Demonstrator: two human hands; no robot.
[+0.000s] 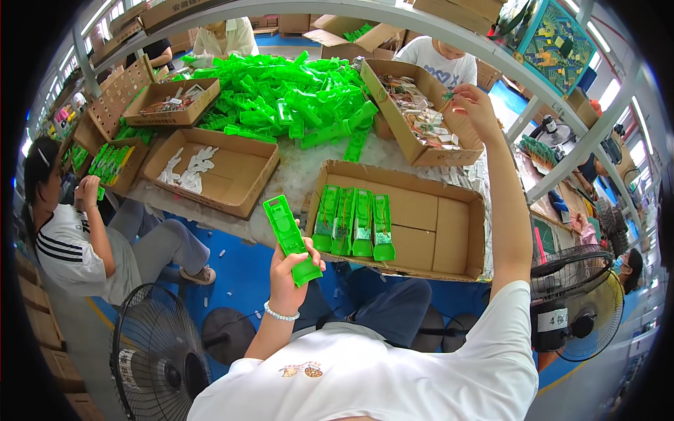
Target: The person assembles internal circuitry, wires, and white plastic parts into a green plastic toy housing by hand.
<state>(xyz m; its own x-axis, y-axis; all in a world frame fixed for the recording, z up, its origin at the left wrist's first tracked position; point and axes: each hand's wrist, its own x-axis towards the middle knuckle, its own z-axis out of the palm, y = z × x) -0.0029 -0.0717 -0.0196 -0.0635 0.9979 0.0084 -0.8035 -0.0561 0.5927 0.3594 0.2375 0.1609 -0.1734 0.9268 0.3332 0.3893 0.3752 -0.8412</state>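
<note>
My left hand (289, 277) is closed around the lower end of a long green plastic shell (284, 223), held tilted above my lap with its hollow side up. My right hand (474, 111) reaches out over a cardboard box (428, 156) of white parts and thin wires (423, 116). Its fingertips are pinched at a small green part (447, 95), too small to make out fully. Right of the held shell, a shallow cardboard box (439, 210) contains several green shells (362, 221) in a row, with wires and small boards inside.
A big heap of green shells (295, 91) covers the table's far middle. Left are a box with white pieces (232, 188) and another with wired parts (203, 88). Fans (161, 351) stand at both sides. One co-worker (77, 231) sits left; others are across the table.
</note>
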